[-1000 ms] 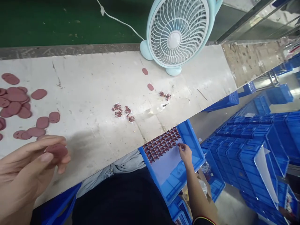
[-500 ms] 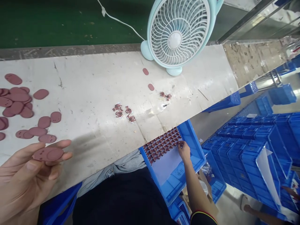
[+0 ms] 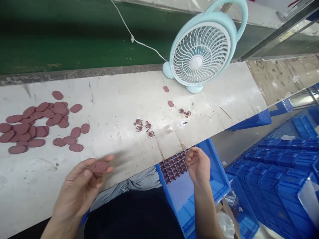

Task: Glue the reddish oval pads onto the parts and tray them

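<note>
Left grip (image 3: pixel 81 186): closed on a red-brown disc (image 3: pixel 99 167), pinched between thumb and fingers above the near side of the table (image 3: pixel 112 99). Right grip (image 3: pixel 200 167): half open, fingers loosely curled over the crate (image 3: pixel 216 162); I see nothing in it.

Risks, as I judge them: the disc is smooth-looking and held near the fingertips, so a slack pinch could drop it. My right fingers hang close to the rows (image 3: pixel 171 172) of small dark pieces; a careless sweep could knock some out of line. The clear bottle (image 3: pixel 177 126) lies on its side (contents unknown) and could leak or roll if bumped. If the fan (image 3: pixel 199 56) is running (I cannot tell), its draught might shift light parts.

Surface: table pale, scuffed, stained, with a seam. Loose discs (image 3: pixel 22 129) spread at left; small clusters (image 3: pixel 139 125) sit mid-table. A brown board (image 3: pixel 284 78) continues it at far right.

Room: green panel (image 3: pixel 82 49) behind, white cord (image 3: pixel 149 48) crossing it; stacked blue bins (image 3: pixel 276 169) on the right.
</note>
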Demonstrator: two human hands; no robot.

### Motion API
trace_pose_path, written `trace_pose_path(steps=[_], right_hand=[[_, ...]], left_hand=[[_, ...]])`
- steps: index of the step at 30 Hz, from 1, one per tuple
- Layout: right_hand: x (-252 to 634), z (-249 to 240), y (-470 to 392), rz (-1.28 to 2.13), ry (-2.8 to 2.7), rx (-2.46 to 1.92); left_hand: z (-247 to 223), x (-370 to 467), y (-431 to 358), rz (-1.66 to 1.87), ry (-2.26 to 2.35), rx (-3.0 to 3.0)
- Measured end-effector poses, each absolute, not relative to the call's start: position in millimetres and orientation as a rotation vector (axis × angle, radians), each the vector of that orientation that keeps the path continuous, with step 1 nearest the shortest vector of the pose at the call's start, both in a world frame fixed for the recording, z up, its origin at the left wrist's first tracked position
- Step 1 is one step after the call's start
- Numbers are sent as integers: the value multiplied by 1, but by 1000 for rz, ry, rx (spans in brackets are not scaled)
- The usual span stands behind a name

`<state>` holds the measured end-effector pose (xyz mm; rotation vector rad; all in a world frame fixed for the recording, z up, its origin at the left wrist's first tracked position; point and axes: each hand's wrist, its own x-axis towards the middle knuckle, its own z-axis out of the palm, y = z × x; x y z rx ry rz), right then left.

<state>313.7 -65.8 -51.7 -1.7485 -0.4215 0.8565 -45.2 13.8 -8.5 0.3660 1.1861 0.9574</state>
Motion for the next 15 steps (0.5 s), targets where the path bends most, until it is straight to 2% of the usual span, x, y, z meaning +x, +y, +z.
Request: trace_pose_path(steps=[3,8,12,15], right_hand=[[269,-33,-28,1153,-398,-1471],[252,-23,39,1506,-107,-591],[246,-8,52,1581,-58,-503],[222,12,31,1606,-108,-608]], left_hand=[[-8,-33,8,915,1055,329],[2,-14,0,872,906,270],[4,-5,-4,863,833,257],[1,-1,-6,858,825,251]])
